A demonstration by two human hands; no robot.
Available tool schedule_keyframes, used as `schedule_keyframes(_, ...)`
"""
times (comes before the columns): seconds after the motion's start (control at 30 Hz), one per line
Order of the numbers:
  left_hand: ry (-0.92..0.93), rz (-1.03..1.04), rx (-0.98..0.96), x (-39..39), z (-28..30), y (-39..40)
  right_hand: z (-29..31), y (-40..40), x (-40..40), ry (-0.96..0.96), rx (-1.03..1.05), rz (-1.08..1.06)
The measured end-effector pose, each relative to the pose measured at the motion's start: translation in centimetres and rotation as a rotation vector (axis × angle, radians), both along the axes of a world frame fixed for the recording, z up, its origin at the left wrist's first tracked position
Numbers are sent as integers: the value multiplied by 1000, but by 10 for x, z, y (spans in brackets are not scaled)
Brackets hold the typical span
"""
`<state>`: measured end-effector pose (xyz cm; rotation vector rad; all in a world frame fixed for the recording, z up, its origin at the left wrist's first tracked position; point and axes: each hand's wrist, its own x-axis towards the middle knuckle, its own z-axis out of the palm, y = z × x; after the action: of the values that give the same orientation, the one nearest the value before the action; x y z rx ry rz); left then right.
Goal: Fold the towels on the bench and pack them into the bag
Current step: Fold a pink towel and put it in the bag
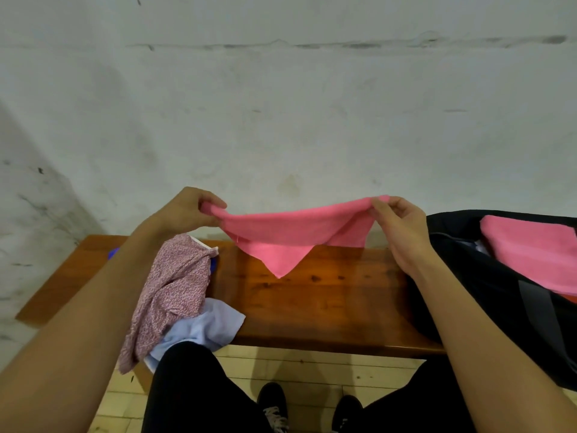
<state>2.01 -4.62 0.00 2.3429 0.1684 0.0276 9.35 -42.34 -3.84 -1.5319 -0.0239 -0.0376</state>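
Whitewashed wall [281, 104] behind, scuffed and stained; wooden bench [327, 295] runs left to right in front of it, pale plank floor [299, 367] below.

Left hand [184, 210]: fingers curled, pinching one top corner of a pink towel [290, 235]. Right hand [402, 226]: thumb and fingertips pinching the opposite corner, other fingers loosely bent. Towel is stretched between the two hands, held up above the bench, sagging in the middle. One lower corner hangs down in a point over the bench top; looks like it's just clear of the wood, but contact is hard to call from this angle.

Left part of bench: crumpled floral cloth [168, 295], pink-and-white print, draped partly over the front edge. Pale blue cloth [206, 326] lies under and beside it, touching. A bit of something blue [113, 253] shows behind the left forearm, mostly hidden.

Right end of bench: black bag [487, 292], open at the top. Inside it, a second pink towel [534, 254] lies folded flat. Grey strap [537, 310] runs down the bag's side.

Bottom: person's legs in black trousers [193, 392], dark shoes [273, 401] with light laces on the floor.
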Motion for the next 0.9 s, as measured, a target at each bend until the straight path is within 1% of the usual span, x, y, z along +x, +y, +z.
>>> schedule_keyframes(0.07,-61,74,206,-2,1,-2,5,0,-1,-49,-35,-33)
schedule_keyframes(0.1,-100,117,247,-2,3,-5,7,1,-2,-70,-47,-47)
schedule_keyframes(0.23,-314,224,312,0,13,-16,21,2,-3,-159,-27,-104)
schedule_keyframes(0.33,-457,255,333,7,25,-17,38,1,3,-218,9,-137)
schedule_keyframes(0.43,-483,249,351,16,33,-14,51,-1,11,-277,3,-169)
schedule_keyframes(0.5,-495,205,358,20,37,-14,58,-3,12,-306,-14,-180)
schedule_keyframes(0.53,-498,179,348,20,39,-14,60,-4,12,-314,-12,-178)
schedule_keyframes(0.6,-444,162,281,16,41,-16,62,-6,11,-308,26,-163)
schedule_keyframes(0.7,-380,160,132,9,38,-21,60,-9,6,-280,25,-137)
schedule_keyframes(0.77,-351,115,24,0,36,-26,58,-10,2,-253,15,-113)
schedule_keyframes(0.83,-277,-2,-110,-9,33,-23,58,-12,-5,-232,-5,-39)
schedule_keyframes(0.9,-157,-173,-252,-21,33,-19,62,-15,-11,-208,-39,82)
